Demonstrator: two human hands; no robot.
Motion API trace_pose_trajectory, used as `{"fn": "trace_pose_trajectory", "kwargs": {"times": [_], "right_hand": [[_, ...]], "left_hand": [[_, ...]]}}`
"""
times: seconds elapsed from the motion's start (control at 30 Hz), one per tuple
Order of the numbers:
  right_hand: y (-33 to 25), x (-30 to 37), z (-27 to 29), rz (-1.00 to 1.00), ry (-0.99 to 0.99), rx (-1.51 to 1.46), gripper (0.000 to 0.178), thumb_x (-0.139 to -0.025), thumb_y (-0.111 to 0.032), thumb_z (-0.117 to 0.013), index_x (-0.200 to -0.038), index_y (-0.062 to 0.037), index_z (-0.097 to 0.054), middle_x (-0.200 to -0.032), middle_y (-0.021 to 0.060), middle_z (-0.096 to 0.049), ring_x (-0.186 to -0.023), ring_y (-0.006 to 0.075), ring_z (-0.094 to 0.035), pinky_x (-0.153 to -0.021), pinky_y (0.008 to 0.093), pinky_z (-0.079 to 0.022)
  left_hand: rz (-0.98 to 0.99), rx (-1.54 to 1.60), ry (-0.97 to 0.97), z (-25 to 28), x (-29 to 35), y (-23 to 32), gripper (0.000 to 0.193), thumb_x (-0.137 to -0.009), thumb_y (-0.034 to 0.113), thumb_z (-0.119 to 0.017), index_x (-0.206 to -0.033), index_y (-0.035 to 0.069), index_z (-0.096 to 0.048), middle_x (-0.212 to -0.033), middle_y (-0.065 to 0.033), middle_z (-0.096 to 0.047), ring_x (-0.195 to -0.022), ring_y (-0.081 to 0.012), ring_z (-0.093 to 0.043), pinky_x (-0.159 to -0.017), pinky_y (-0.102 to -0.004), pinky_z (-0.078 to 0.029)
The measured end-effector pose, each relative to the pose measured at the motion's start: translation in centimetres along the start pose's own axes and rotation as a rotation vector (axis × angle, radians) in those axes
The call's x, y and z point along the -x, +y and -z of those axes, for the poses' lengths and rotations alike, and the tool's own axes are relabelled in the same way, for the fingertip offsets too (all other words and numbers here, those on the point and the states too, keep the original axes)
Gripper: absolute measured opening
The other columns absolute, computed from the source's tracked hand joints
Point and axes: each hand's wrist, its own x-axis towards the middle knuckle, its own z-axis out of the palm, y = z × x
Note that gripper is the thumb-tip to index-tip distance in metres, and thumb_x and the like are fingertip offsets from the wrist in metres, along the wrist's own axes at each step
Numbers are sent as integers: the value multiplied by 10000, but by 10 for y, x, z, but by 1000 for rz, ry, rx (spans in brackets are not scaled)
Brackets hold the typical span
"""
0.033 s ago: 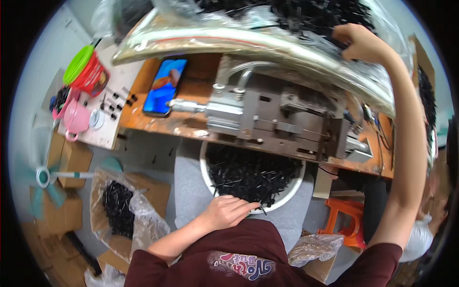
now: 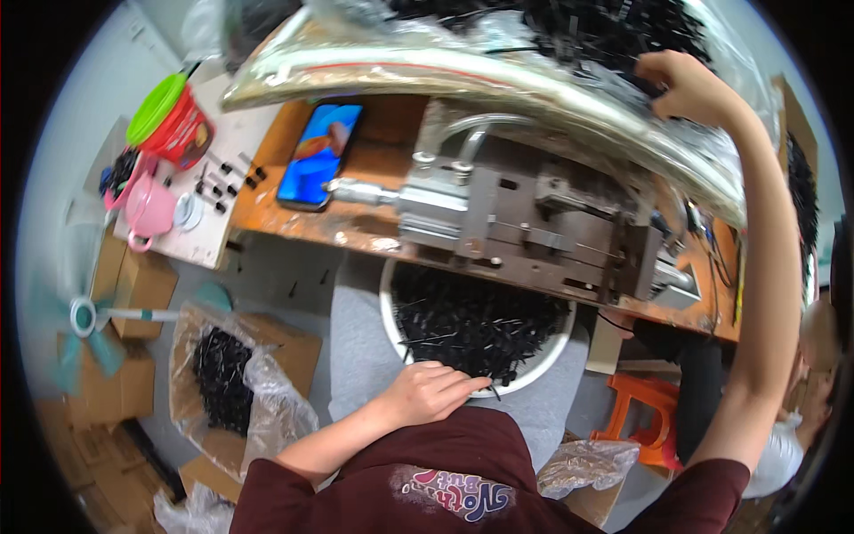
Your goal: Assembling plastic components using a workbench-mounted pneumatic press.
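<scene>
"At the upper right of the frame, what is the state of the right hand (image 2: 689, 91)?"

"It is positioned at the upper heap of black pieces (image 2: 614, 36). The fingers curl downward, with a dark shape beside the fingertips. Cannot tell whether a piece is gripped."

"State the position of the left hand (image 2: 429, 393)."

"Lower centre of the frame. It lies over the near rim of the white basin (image 2: 386, 307), fingers extended and together. 1 black piece (image 2: 495, 391) shows just beside the fingertips; cannot tell whether it is held."

"Locate the remaining pieces."

"The basin heap (image 2: 480, 311) lies inside the white basin at the centre of the frame, below the metal fixture (image 2: 485, 214). The upper heap is at the top, beyond the clear plastic sheeting (image 2: 427, 73)."

"What has just changed?"

"The phone (image 2: 320, 156), the metal fixture and both hands sit slightly farther right in the frame than in the preceding view. Relative to the workbench (image 2: 260, 214), neither hand shows clear displacement."

"What does that signify for the work?"

"Judgement: the shift is camera movement. No transfer between the 2 heaps is evident; both hands remain at their stations."
</scene>
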Motion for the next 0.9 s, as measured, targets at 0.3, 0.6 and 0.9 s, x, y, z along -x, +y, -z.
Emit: {"fn": "trace_pose_trajectory", "kwargs": {"times": [0.3,0.6,0.9], "right_hand": [[15,-24,4,-120,6,171,321,-485,-32,-763,-672,62,-519,-700,108,-455,-675,252,-508,-644,352,-441],[13,-8,22,-209,7,-195,123,-682,-70,-724,-739,-21,-627,-609,3,-575,-435,78,-482,-379,237,-377],[-19,-28,24,-55,-70,-216,178,-689,9,-712,-809,48,-587,-635,62,-583,-497,143,-594,-431,281,-500]], "left_hand": [[-110,-58,-42,-10,7,-9,347,-786,111,-693,-1130,78,-677,-760,29,-632,-632,-112,-605,-578,-249,-455],[-99,-4,-37,-7,8,-1,309,-836,200,-724,-1115,74,-686,-736,16,-645,-629,-114,-626,-591,-239,-486],[-143,29,-106,-7,-6,0,346,-850,283,-708,-1126,75,-684,-786,-2,-666,-636,-125,-624,-566,-252,-453]]}}
